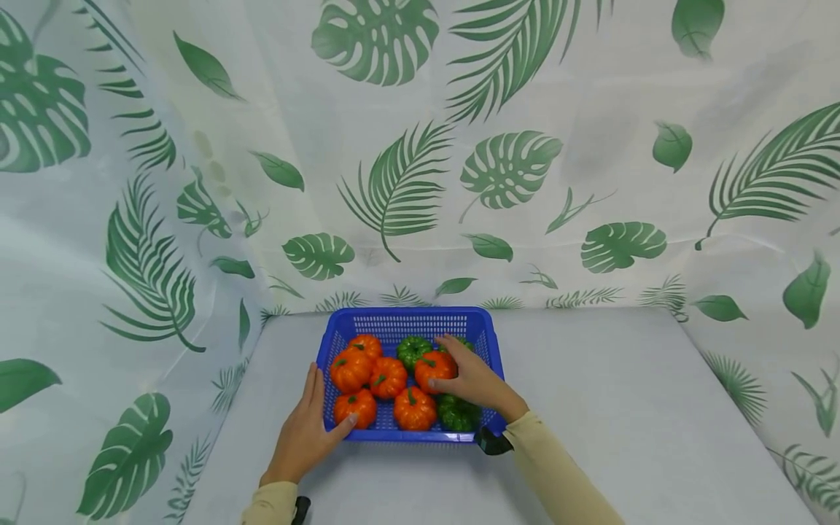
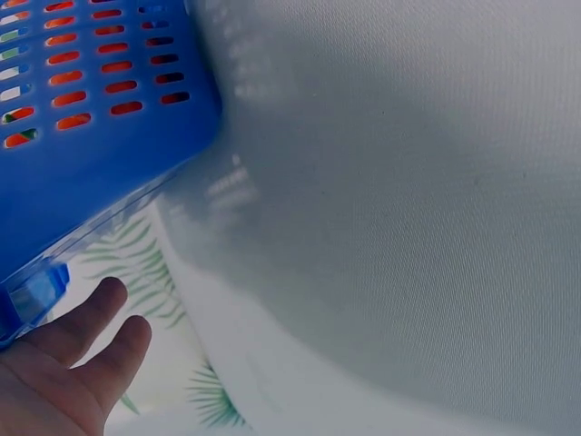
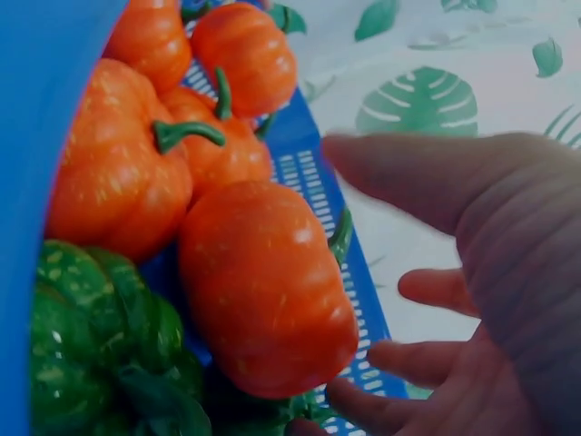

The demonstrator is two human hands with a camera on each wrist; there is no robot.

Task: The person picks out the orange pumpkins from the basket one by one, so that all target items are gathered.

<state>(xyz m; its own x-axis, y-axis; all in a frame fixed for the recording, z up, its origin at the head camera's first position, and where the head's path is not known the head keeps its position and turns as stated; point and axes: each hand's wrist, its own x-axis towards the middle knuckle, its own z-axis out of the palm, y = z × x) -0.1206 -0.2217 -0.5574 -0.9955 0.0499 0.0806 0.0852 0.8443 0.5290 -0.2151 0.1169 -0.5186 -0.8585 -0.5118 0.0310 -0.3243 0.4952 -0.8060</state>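
Pale-yellow sleeves (image 1: pixel 554 467) cross a white bench (image 1: pixel 617 394); the left hand (image 1: pixel 307 432), fingers straight, lies at the near-left corner of a blue slotted plastic basket (image 1: pixel 407 436). The right hand (image 1: pixel 475 378), fingers spread, ungripping, surrounds a ribbed orange pumpkin (image 1: pixel 429 367) inside.

Finding no readable text, label, brand, number or sign in the head view; reading none in the left wrist view, and likewise making out none in the right wrist view.
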